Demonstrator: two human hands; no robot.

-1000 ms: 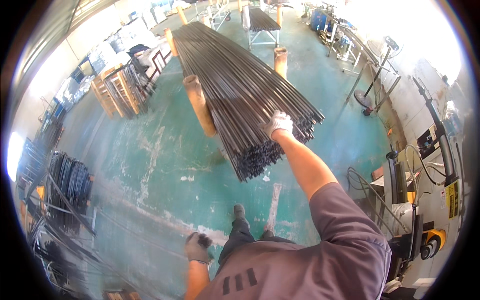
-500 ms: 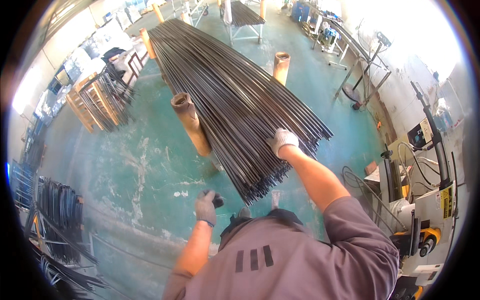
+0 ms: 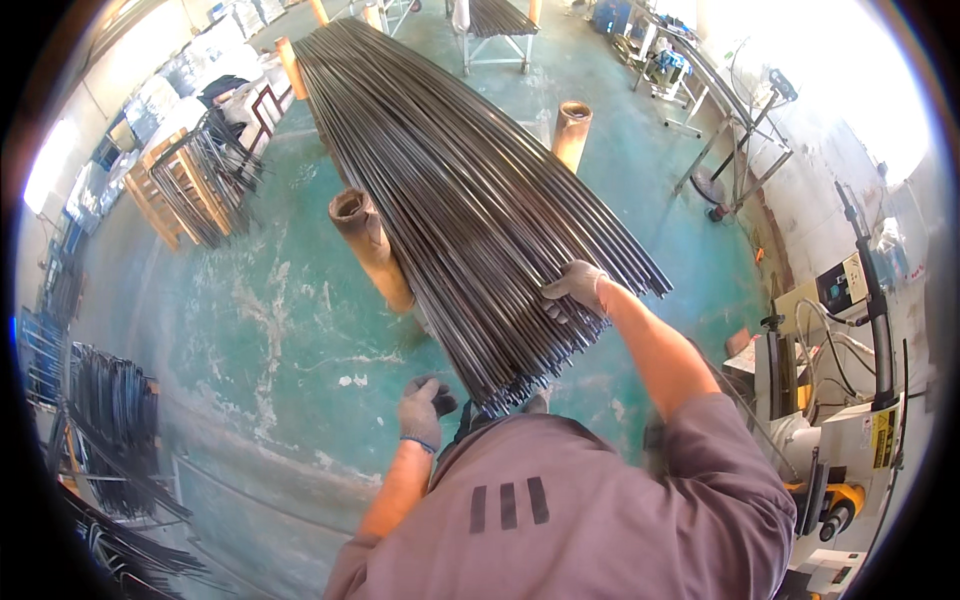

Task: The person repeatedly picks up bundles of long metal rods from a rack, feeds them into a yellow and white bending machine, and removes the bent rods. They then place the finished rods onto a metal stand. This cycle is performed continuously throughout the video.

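Observation:
A long bundle of dark metal rods stretches away from me, its ends fanned out near my body. My right hand, in a pale knit work glove, is on the right part of the bundle close to the rod ends. Its fingers curl down around some rods, with the thumb on top; how many it grips is hidden. Left of the near rod ends, my left hand hangs over the floor in a glove with dark fingertips. Its fingers are loosely bent, and nothing shows in them.
Brown upright tubes stand on either side of the bundle, with another tube at right. A machine with a yellow-and-black part is at lower right. Bent dark rods hang on a rack at left. Wooden pallets stand farther back.
My right hand has shifted slightly right along the rod ends and turned, its fingers now curled over rods. My body has come closer to the bundle. The left hand has barely moved.

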